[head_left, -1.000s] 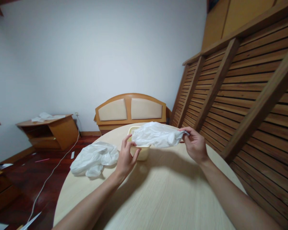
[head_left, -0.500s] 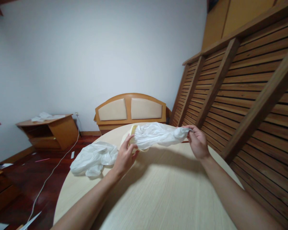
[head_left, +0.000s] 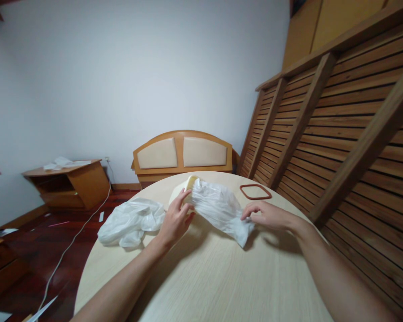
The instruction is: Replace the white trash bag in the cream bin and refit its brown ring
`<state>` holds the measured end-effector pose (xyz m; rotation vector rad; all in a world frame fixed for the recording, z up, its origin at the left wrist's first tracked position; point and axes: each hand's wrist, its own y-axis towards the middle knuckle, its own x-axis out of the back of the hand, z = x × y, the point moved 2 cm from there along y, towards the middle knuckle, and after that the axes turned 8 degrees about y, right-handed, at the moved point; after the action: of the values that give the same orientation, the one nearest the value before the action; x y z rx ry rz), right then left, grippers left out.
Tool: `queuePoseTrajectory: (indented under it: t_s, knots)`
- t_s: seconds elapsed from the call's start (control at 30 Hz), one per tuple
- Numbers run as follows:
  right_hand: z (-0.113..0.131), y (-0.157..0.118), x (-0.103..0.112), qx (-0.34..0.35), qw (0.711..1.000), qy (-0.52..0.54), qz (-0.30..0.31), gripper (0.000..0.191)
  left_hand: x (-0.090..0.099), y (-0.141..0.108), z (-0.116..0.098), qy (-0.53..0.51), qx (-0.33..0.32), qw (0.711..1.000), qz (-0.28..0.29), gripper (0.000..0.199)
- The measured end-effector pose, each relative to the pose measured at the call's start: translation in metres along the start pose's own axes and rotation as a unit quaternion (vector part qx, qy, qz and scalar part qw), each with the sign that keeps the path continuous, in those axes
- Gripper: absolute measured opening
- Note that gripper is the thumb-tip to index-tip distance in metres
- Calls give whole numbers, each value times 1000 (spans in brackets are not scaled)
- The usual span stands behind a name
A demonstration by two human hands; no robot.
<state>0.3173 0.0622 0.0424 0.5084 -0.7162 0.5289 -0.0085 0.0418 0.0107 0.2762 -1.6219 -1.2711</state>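
Note:
A cream container with a yellowish rim (head_left: 191, 181) lies on its side on the round table, its opening toward the right. My left hand (head_left: 177, 219) holds it at the rim, fingers curled over the edge. From the opening a white plastic bag (head_left: 216, 205) stretches rightward, crumpled and sagging toward the tabletop. At the bag's far end, the fingers of my right hand (head_left: 263, 215) are bent and closed on the plastic. Beyond that hand, a brown rounded-rectangular ring (head_left: 255, 192) lies flat. The container's body is mostly hidden behind my left hand.
Another crumpled white plastic bag (head_left: 132, 221) lies on the table (head_left: 221, 281) to the left. Slatted wooden panels (head_left: 342, 147) lean along the right side. A headboard (head_left: 182, 152) stands beyond the table, a low cabinet (head_left: 70, 183) at left, and a white cable (head_left: 70, 243) crosses the floor.
My right hand has moved nearer and slightly left, lowering the bag's end toward the table. The brown ring behind it has come into view. My left hand stays at the container.

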Motion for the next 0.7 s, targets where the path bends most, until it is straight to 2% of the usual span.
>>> queuePoseTrajectory:
  t_s: [0.07, 0.13, 0.17, 0.2, 0.27, 0.33, 0.43, 0.53, 0.7]
  knots:
    - [7, 3, -3, 10, 999, -45, -28, 21, 1, 0, -1, 3, -6, 1000, 4, 13]
    - [15, 9, -5, 34, 987, -105, -121, 15, 1, 1, -3, 5, -12, 1000, 7, 11]
    - [20, 12, -8, 46, 974, -133, -177, 22, 1, 1, -4, 5, -15, 1000, 7, 10]
    - [24, 15, -12, 58, 961, -155, -223, 39, 2, 1, -5, 6, -19, 1000, 6, 9]
    - [31, 22, -26, 75, 946, -181, -258, 76, 1, 1, -8, 7, -24, 1000, 5, 8]
    - [34, 28, -43, 85, 941, -201, -257, 100, 1, 0, -10, 7, -29, 1000, 4, 9]
    - [34, 32, -66, 93, 944, -214, -235, 120, 0, 0, -13, 4, -39, 999, 9, 12]
    - [30, 33, -80, 77, 954, -206, -204, 123, 0, -1, -15, 3, -45, 999, 11, 13]
    - [22, 36, -86, 39, 963, -171, -203, 116, 2, 0, -18, 1, -49, 999, 12, 11]
